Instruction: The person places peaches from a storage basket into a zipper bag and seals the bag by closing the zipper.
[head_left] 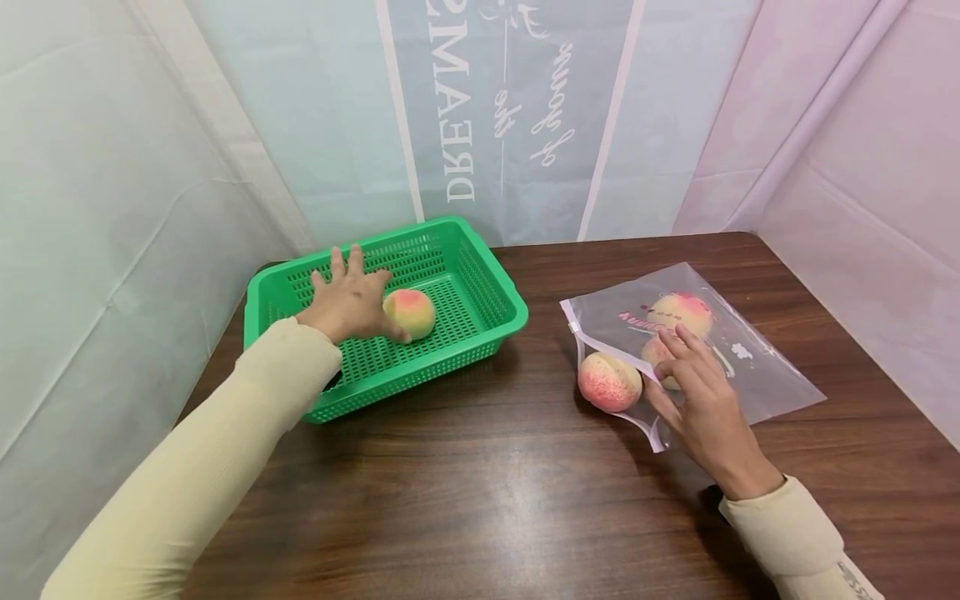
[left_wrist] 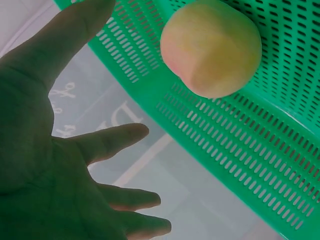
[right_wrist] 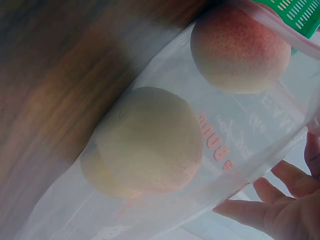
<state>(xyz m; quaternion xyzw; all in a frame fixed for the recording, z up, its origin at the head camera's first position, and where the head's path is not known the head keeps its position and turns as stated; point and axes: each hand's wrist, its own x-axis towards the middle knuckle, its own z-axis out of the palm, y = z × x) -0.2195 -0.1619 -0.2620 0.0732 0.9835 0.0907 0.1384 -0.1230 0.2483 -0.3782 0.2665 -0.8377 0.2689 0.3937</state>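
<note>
My left hand [head_left: 348,302] reaches over the green basket [head_left: 422,367] with its fingers spread. Beside its thumb lies a yellow-and-pink peach [head_left: 414,313] on the basket floor; the left wrist view shows a gap between hand and peach [left_wrist: 211,47]. On the right, a clear zip bag [head_left: 780,385] lies with its mouth towards the basket. My right hand [head_left: 701,408] pinches the bag's upper edge between thumb and fingers, holding the mouth apart. One reddish peach [head_left: 609,383] sits right at the mouth. Deeper inside are two peaches [right_wrist: 150,140], one partly hidden behind the other.
The brown wooden table [head_left: 480,492] carries both basket and bag, with a strip of tabletop between them. A printed cloth backdrop [head_left: 510,117] hangs behind the table, and pale cloth walls [head_left: 90,208] stand at both sides.
</note>
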